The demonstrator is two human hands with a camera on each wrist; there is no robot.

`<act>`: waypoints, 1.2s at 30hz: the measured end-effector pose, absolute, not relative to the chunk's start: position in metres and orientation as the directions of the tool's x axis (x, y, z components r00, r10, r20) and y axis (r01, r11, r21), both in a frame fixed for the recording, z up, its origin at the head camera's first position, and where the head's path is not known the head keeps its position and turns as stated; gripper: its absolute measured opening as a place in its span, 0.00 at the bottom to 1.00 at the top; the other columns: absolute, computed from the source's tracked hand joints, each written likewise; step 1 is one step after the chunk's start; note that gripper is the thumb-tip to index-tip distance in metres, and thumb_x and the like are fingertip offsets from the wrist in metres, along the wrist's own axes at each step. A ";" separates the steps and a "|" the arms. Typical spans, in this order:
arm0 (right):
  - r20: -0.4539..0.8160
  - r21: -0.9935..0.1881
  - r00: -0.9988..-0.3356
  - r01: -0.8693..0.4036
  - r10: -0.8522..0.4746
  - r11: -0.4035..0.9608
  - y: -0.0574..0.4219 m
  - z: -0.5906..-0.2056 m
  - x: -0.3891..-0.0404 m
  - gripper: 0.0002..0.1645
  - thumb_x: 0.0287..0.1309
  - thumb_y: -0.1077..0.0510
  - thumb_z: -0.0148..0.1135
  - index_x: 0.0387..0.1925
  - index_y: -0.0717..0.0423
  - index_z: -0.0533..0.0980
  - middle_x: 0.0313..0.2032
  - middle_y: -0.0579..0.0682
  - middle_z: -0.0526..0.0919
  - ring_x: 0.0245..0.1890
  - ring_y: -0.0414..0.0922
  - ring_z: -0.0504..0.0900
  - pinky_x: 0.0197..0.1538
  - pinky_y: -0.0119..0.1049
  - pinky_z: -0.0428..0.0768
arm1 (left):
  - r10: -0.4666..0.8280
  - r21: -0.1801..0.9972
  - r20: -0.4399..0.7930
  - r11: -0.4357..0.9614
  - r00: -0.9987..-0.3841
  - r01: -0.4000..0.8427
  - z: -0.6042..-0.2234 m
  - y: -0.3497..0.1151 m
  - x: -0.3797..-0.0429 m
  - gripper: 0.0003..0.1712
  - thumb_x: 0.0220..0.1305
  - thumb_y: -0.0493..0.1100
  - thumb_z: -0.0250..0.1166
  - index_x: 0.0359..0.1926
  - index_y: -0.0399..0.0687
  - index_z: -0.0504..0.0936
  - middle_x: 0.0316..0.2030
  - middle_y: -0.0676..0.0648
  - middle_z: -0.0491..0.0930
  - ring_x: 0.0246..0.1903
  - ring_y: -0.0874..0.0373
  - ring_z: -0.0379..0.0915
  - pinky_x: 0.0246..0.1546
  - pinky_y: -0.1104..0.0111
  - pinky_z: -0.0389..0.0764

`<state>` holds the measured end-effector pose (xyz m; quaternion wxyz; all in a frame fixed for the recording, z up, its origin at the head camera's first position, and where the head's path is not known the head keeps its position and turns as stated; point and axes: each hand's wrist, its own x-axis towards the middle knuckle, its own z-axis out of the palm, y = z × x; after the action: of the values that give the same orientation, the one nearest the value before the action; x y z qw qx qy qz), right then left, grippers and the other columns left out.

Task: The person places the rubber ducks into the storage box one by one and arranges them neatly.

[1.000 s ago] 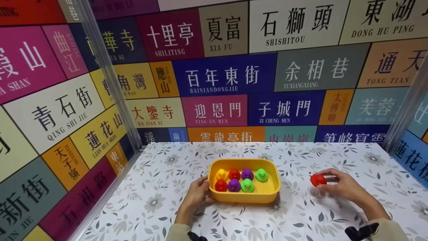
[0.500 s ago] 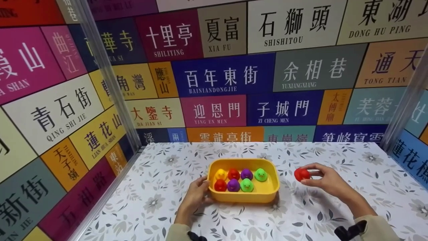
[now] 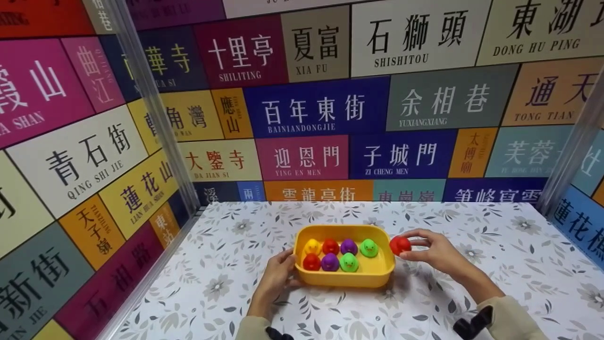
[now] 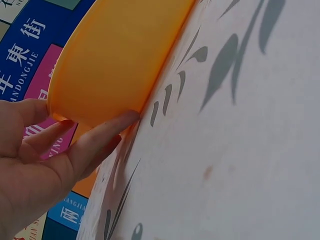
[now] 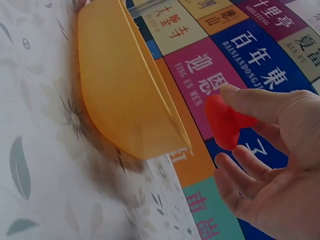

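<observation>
A yellow plastic tub (image 3: 344, 279) stands on the table with several small toy ducks in two rows. Its back row has a yellow duck (image 3: 312, 246), a red one, a purple one and a green duck (image 3: 369, 248); red, purple and green ones sit in front. At the tub's left end, my left hand (image 3: 278, 270) holds the wall, one digit at the rim and the others against the outside (image 4: 55, 155). Between thumb and fingers, my right hand (image 3: 432, 249) pinches a red toy duck (image 3: 400, 245), raised just outside the tub's right rim (image 5: 225, 122).
The table (image 3: 212, 255) wears a white cloth with grey leaves and flowers. Behind it rises a wall (image 3: 321, 108) of coloured name panels, with clear corner posts (image 3: 155, 108) at the sides. Bare tub floor shows at the front right inside.
My right hand has carried the red duck leftward from the table's right side to the tub's right rim. My left hand and the tub stay in place.
</observation>
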<state>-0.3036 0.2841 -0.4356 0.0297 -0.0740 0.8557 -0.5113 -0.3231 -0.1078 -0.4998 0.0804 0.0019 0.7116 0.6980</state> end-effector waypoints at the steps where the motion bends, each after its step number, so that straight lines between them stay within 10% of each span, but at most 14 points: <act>1: 0.028 -0.880 -0.986 -0.102 -0.162 0.465 0.281 -0.436 -0.305 0.37 0.52 0.47 0.76 0.61 0.56 0.75 0.63 0.64 0.77 0.65 0.62 0.74 0.57 0.44 0.83 | 0.112 0.994 -0.113 0.025 -0.987 -0.111 -0.500 -0.107 -0.323 0.30 0.77 0.45 0.49 0.74 0.37 0.62 0.61 0.31 0.75 0.51 0.48 0.81 0.37 0.59 0.89; 12: 0.042 -0.814 -0.990 -0.114 -0.138 0.569 0.251 -0.445 -0.313 0.32 0.48 0.48 0.78 0.55 0.52 0.81 0.69 0.65 0.68 0.68 0.72 0.65 0.67 0.73 0.63 | 0.085 0.992 -0.120 0.039 -0.989 -0.117 -0.497 -0.105 -0.322 0.29 0.77 0.46 0.50 0.74 0.41 0.64 0.63 0.34 0.75 0.49 0.50 0.82 0.38 0.60 0.89; 23: -0.035 -0.837 -0.999 0.027 -0.004 0.546 0.226 -0.453 -0.319 0.32 0.48 0.51 0.79 0.56 0.55 0.81 0.68 0.68 0.69 0.65 0.69 0.68 0.67 0.66 0.68 | 0.101 0.995 -0.093 0.031 -0.991 -0.090 -0.502 -0.106 -0.325 0.29 0.77 0.45 0.50 0.73 0.38 0.64 0.64 0.33 0.74 0.48 0.50 0.82 0.37 0.59 0.89; 31: -0.112 -0.862 -0.994 0.100 0.005 0.497 0.214 -0.461 -0.321 0.32 0.42 0.57 0.81 0.53 0.56 0.83 0.53 0.61 0.82 0.47 0.50 0.77 0.44 0.34 0.76 | 0.111 0.996 -0.081 0.041 -0.991 -0.077 -0.501 -0.106 -0.323 0.29 0.77 0.45 0.49 0.73 0.37 0.63 0.65 0.32 0.73 0.53 0.46 0.81 0.37 0.59 0.89; 36: -0.114 -0.865 -0.993 0.100 0.000 0.491 0.211 -0.466 -0.325 0.32 0.41 0.60 0.81 0.53 0.57 0.83 0.55 0.63 0.81 0.52 0.52 0.77 0.57 0.40 0.77 | 0.097 0.994 -0.094 0.069 -0.991 -0.088 -0.499 -0.106 -0.323 0.29 0.77 0.47 0.50 0.73 0.39 0.64 0.66 0.33 0.73 0.55 0.46 0.81 0.37 0.60 0.89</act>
<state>-0.3253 0.2107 -0.4658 0.0493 0.0290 0.8621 -0.5035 -0.3230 -0.1057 -0.4992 0.0678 0.0032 0.7279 0.6823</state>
